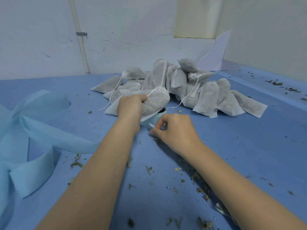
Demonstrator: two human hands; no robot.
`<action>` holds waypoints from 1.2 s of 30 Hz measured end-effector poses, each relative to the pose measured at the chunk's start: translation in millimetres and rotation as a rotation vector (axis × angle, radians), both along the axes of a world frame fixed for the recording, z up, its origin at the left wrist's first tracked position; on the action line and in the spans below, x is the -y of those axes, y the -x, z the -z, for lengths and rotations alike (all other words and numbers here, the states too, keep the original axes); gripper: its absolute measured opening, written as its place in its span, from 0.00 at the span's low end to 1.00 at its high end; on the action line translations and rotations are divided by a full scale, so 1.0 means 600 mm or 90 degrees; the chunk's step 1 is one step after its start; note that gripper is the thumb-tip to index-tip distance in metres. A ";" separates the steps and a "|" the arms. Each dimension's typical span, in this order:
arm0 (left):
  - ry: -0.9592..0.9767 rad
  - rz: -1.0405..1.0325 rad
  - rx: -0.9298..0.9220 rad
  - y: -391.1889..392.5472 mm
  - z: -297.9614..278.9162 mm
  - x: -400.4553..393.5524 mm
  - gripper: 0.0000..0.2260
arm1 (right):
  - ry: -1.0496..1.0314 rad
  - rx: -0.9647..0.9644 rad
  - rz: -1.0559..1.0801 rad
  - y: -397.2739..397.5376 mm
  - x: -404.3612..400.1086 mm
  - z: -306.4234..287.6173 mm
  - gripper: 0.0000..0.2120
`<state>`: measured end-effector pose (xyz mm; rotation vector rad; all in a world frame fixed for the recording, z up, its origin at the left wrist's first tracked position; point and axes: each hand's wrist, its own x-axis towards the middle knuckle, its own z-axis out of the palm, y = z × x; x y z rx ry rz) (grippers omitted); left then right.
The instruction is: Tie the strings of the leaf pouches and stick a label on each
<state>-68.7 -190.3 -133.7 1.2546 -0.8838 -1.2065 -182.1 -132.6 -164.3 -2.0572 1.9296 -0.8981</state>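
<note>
Surface: a blue-covered surface [232, 146] fills the view, strewn with dried leaf crumbs [201, 191], thickest from 4 to 6 o'clock.
Cloth: a pale blue fabric strip [33, 138] lies looped and folded at 9 o'clock, well apart from the work.
Heap: a pile of white leaf pouches [191, 87] sits at 12 o'clock near the back wall, loose strings trailing from several; whether any are knotted or labelled cannot be told.
Pouch in hand: one filled pouch [157, 100] is lifted just in front of the heap, its string [153, 91] running up from the neck.
Left hand: the left hand [131, 105] has its grip clamped around the pouch's neck, fingers curled over the gathered fabric.
Roll: a small light blue roll [155, 117], probably the label stock, sits under the pouch between the two hands.
Right hand: the right hand [174, 128], at 3 o'clock of the roll, pinches a small white tab [151, 125] between thumb and fingertips.
Step in hand: seemingly labelling, with a sticker being peeled.
Next move: free the tab cleanly, carry it to the pouch's flat side and press it down while the left hand steadies the pouch.
</note>
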 end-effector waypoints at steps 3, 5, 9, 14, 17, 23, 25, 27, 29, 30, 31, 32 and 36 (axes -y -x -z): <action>0.012 0.008 0.003 -0.004 -0.002 -0.002 0.16 | -0.067 0.039 -0.048 0.016 -0.007 -0.025 0.12; 0.032 0.001 0.024 -0.005 -0.005 -0.004 0.15 | -0.048 0.038 -0.068 0.033 -0.011 -0.043 0.12; 0.108 0.005 0.095 -0.004 -0.013 -0.016 0.11 | 0.076 0.132 -0.098 0.061 -0.021 -0.075 0.12; 0.184 0.144 0.159 0.008 -0.019 -0.038 0.09 | 0.127 0.190 -0.149 0.079 -0.024 -0.084 0.12; 0.204 0.227 0.175 0.014 -0.023 -0.046 0.09 | 0.149 0.181 -0.138 0.086 -0.016 -0.084 0.10; 0.229 0.326 0.158 0.023 -0.021 -0.054 0.08 | 0.166 0.181 -0.131 0.101 -0.009 -0.081 0.11; 0.224 0.331 0.126 0.023 -0.021 -0.053 0.07 | 0.156 0.180 -0.132 0.104 -0.009 -0.081 0.10; 0.217 0.345 0.098 0.023 -0.021 -0.053 0.08 | 0.143 0.194 -0.130 0.105 -0.008 -0.081 0.10; 0.209 0.359 0.077 0.024 -0.020 -0.053 0.10 | 0.123 0.223 -0.128 0.106 -0.006 -0.081 0.09; 0.204 0.362 0.061 0.025 -0.020 -0.053 0.10 | 0.114 0.239 -0.129 0.107 -0.006 -0.081 0.09; 0.197 0.361 0.041 0.025 -0.021 -0.054 0.10 | 0.106 0.253 -0.130 0.109 -0.006 -0.080 0.09; 0.192 0.363 0.023 0.024 -0.022 -0.054 0.09 | 0.098 0.264 -0.130 0.110 -0.006 -0.079 0.08; 0.211 0.378 0.075 0.021 -0.019 -0.056 0.21 | 0.108 0.287 -0.118 0.105 -0.006 -0.072 0.09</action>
